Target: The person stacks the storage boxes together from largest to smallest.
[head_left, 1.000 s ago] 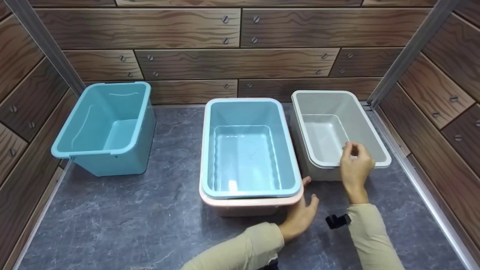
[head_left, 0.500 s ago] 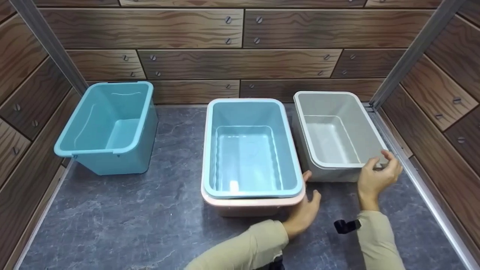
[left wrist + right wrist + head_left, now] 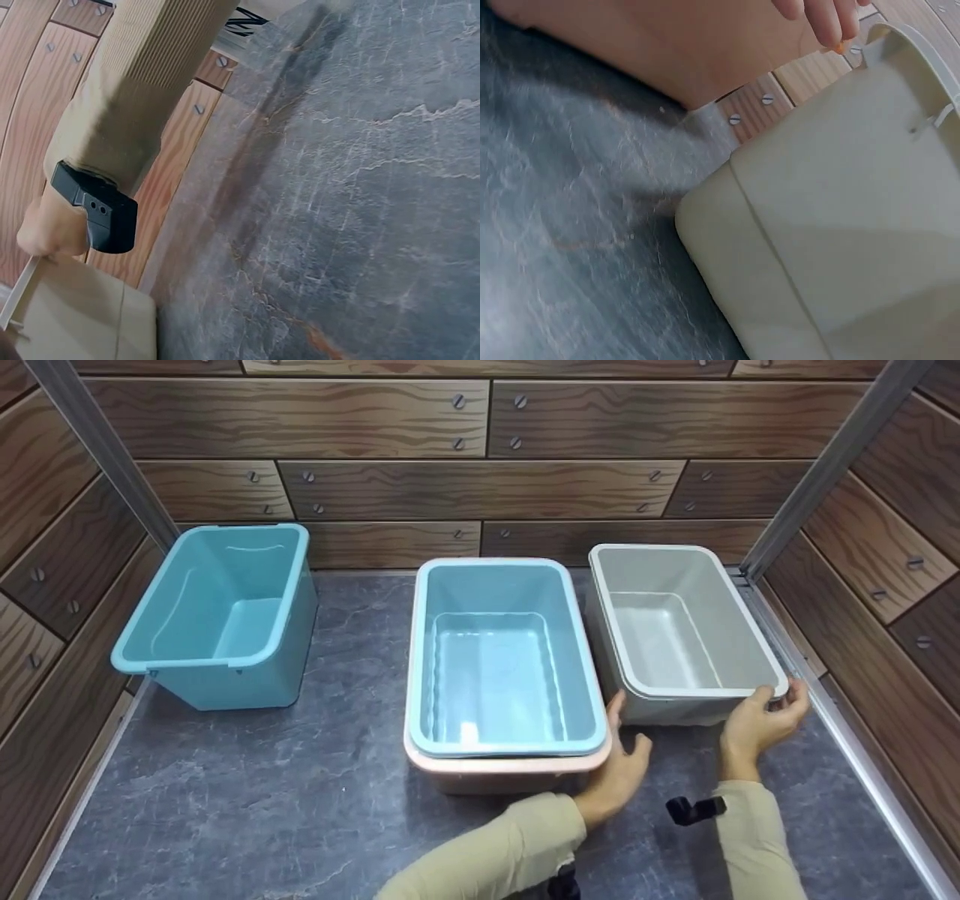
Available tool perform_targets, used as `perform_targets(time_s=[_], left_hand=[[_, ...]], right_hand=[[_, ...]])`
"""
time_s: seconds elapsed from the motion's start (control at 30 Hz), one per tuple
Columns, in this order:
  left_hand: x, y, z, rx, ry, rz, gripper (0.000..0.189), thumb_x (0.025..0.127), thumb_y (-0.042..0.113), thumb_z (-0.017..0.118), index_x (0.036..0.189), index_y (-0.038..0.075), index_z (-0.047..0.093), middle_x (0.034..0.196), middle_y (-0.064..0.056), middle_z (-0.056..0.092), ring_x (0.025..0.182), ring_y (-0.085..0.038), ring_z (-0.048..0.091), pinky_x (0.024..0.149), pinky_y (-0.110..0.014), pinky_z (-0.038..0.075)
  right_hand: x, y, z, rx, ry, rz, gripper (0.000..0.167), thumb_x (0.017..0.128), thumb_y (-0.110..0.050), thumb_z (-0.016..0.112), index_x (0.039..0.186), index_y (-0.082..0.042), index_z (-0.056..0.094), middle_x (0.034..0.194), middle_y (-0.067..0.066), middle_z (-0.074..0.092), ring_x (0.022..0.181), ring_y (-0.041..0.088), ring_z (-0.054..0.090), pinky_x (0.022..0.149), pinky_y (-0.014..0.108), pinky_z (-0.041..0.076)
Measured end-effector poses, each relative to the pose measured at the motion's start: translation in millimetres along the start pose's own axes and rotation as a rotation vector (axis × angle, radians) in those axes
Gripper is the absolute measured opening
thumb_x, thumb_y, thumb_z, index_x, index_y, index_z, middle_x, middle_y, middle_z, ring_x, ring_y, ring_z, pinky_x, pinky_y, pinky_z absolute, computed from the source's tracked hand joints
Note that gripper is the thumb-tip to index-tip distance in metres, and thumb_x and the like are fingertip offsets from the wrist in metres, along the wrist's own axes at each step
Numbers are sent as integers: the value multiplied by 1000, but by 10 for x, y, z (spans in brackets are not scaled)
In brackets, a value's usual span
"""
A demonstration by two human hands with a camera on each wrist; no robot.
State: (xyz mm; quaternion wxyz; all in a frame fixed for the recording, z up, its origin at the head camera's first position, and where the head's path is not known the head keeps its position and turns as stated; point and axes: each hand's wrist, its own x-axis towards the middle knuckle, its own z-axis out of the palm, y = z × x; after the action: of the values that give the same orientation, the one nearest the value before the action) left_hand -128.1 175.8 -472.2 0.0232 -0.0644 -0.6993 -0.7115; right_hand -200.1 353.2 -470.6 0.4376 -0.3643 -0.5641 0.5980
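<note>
Clearly, the right hand pinches the grey tub, whose inside only the head view shows, left hand splayed.

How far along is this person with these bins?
Apparently done: the light blue bin sits inside the pink bin. In hand: the right hand grips the grey bin at its near right corner, with the left hand beside the pink bin, whether touching I can't tell. Perhaps left: adding the grey bin and the teal bin, both outside that stack.
</note>
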Motion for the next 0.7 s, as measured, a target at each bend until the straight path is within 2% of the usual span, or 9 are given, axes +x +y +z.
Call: perform_targets(time_s=[0.2,0.33,0.43,0.5,0.6,0.7], left_hand=[[30,28,13,-16,-2,11,62,85,2,51,145,4,35,147,-18,44,137,-35,42,116,-42,36],[43,38,37,-40,1,16,62,84,3,51,144,1,36,146,-21,44,135,-37,43,115,-40,38],[48,38,57,-71,-9,8,63,84,2,51,144,0,34,148,-21,42,138,-37,41,116,-40,36],[49,35,64,-82,-12,3,64,83,2,51,145,1,33,149,-21,40,139,-37,39,117,-40,35],[45,29,66,-88,-13,-3,66,83,2,52,146,2,32,149,-20,39,139,-36,38,117,-39,34],[30,32,57,-81,-15,-9,67,82,3,53,146,3,32,150,-19,38,140,-34,37,118,-37,33]], right_hand=[[15,-3,4,52,-32,79,46,96,-9,40,141,-1,44,148,16,46,132,13,47,109,14,39],[28,8,-2,60,-41,89,46,96,-9,38,141,0,44,148,17,46,133,15,47,109,15,39],[36,15,0,71,-27,68,43,96,-8,39,136,2,49,138,14,54,124,13,51,106,16,41],[39,20,5,74,-16,53,40,96,-9,40,132,3,53,124,7,59,114,10,54,102,16,42],[36,27,11,80,-3,36,37,95,-8,42,127,5,56,106,-6,57,101,4,52,97,17,44],[30,25,5,83,-4,41,38,95,-6,41,128,6,54,104,-8,56,100,3,52,97,17,44]])
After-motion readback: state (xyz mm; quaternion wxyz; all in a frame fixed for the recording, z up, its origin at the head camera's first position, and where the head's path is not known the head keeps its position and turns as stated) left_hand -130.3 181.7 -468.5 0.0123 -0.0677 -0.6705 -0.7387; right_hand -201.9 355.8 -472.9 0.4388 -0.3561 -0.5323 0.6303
